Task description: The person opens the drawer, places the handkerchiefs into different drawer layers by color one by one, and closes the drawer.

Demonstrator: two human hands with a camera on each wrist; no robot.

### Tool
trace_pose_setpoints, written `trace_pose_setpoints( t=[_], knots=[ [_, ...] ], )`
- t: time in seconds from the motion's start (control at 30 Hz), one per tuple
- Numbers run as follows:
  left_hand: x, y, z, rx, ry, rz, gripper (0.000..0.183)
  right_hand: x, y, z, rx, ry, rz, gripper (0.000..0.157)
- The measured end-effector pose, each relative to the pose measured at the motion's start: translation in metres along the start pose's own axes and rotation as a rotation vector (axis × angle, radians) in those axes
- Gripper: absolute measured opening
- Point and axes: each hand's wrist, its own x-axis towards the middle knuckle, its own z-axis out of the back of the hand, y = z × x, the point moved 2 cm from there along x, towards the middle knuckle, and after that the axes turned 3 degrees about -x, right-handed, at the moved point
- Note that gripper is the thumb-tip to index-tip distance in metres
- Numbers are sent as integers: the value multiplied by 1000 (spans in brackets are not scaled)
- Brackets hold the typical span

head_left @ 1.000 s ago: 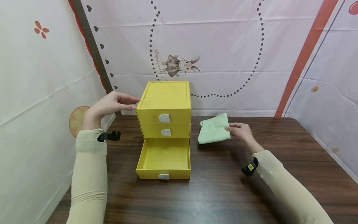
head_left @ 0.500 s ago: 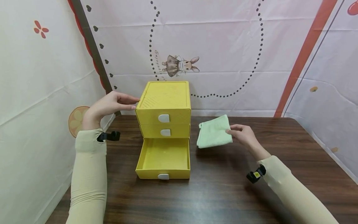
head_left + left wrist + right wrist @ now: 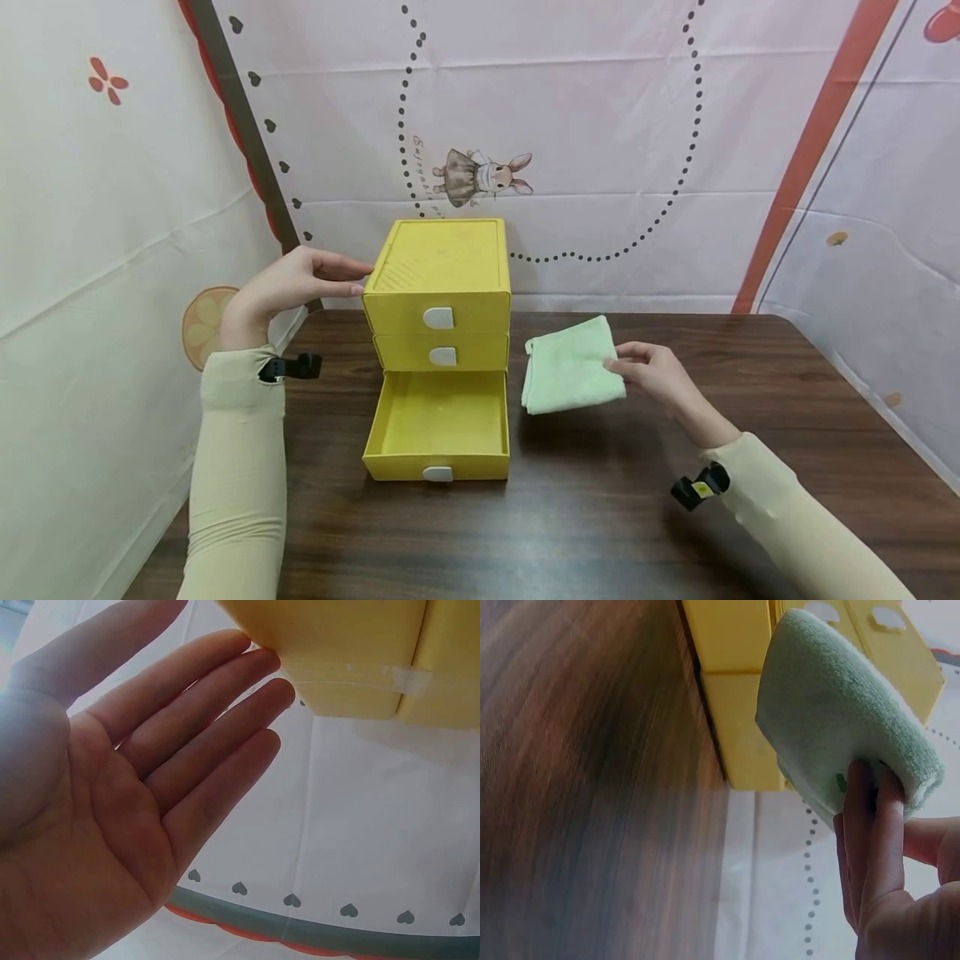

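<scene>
A yellow drawer unit [image 3: 442, 258] with white handles stands at mid-table, its bottom drawer [image 3: 442, 417] pulled out with nothing inside. My left hand [image 3: 288, 287] has its fingers straight, the fingertips at the upper left side of the unit. In the left wrist view, the palm [image 3: 112, 817] faces the camera and holds nothing. A folded light green towel [image 3: 573, 367] hangs right of the unit, above the table, pinched at its right edge between thumb and fingers of my right hand [image 3: 656, 375]. The right wrist view shows those fingers [image 3: 885, 840] lying along the towel's underside.
The dark wooden table [image 3: 600, 517] reaches back to a pale printed cloth wall [image 3: 600, 125]. Another cloth wall [image 3: 112, 333] runs along the left. Strips of clear tape [image 3: 360, 675] cross the unit's side.
My right hand has brought the towel slightly nearer to me and down, with the towel's left edge shifting a little toward the drawer. The left hand and the drawer unit stay put.
</scene>
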Motion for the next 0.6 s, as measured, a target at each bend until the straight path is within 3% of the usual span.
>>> trace_pose_setpoints(
  t=[0.6],
  knots=[
    [0, 1, -1, 8, -8, -8, 48, -25, 12, -17, 9, 69, 13, 43]
  ],
)
